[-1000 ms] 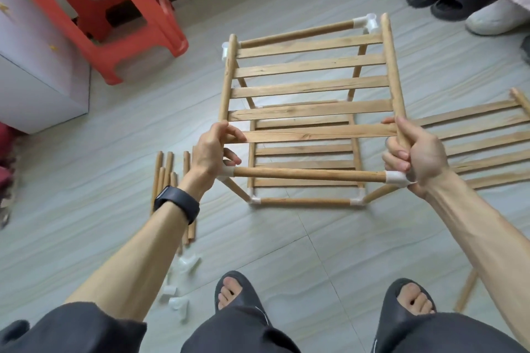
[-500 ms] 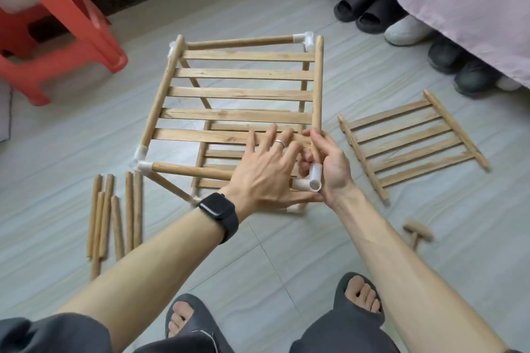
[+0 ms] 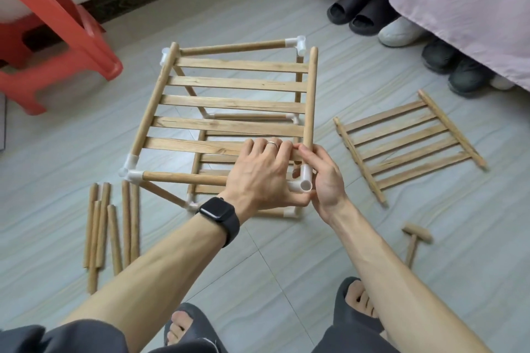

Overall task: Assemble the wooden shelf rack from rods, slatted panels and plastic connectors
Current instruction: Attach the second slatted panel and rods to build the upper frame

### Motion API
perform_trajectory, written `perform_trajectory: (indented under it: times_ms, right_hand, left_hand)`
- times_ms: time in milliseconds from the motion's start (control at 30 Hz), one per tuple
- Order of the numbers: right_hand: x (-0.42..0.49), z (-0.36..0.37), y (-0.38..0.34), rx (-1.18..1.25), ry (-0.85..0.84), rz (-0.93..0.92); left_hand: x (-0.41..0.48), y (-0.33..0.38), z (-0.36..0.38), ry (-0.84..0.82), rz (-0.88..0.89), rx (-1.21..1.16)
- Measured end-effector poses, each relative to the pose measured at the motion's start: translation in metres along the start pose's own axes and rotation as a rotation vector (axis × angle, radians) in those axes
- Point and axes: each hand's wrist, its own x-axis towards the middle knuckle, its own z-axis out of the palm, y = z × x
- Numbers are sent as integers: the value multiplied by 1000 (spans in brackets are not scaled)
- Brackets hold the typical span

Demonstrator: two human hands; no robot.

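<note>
Head view: left hand [image 3: 258,178] grips pale wooden slatted panel [image 3: 229,103], right hand [image 3: 325,183] pinches white plastic corner connector [image 3: 304,180]; seems light, stiff, hold near joints

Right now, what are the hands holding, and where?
The shelf rack, at its near right corner. The left hand grips the nearest slat and front rod there; the right hand pinches the side rod above the white connector.

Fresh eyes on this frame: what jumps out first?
The half-built rack in the centre, with the left hand and right hand gripping its near right corner at a white connector. A spare panel lies on the floor to its right, loose rods to its left. A red stool stands top left.
</note>
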Motion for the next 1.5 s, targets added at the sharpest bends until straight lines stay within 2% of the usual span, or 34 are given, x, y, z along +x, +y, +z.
perform_trajectory:
  times_ms: [133,367,533,667,967,1100,1200,1333,1500]
  right_hand:
    - [2,-4,-8,-120,12,6]
    - [7,6,-11,-617,106,-102]
    - [8,14,-8,-945,177,-185]
    - [2,21,-5,-1046,254,-256]
    - [15,29,-13,-1253,292,-229]
    - [17,31,-16,-1283,294,-201]
    - [12,28,-13,-1294,288,-237]
    - [6,20,-15,-1342,321,-261]
    - [4,0,-31,-1409,342,-294]
  left_hand:
    - [-5,-21,-7,-116,-3,-29]
    - [-41,-102,-18,-147,-176,18]
    - [-48,-131,-24,-191,-188,29]
    - [-48,-131,-22,-176,-151,58]
    - [-43,-129,-15,-123,-166,67]
    - [-51,-155,-20,-160,-151,41]
    - [-70,-169,-21,-106,-184,99]
    - [-80,-147,-16,-101,-207,116]
    - [-82,-101,-23,-190,-293,146]
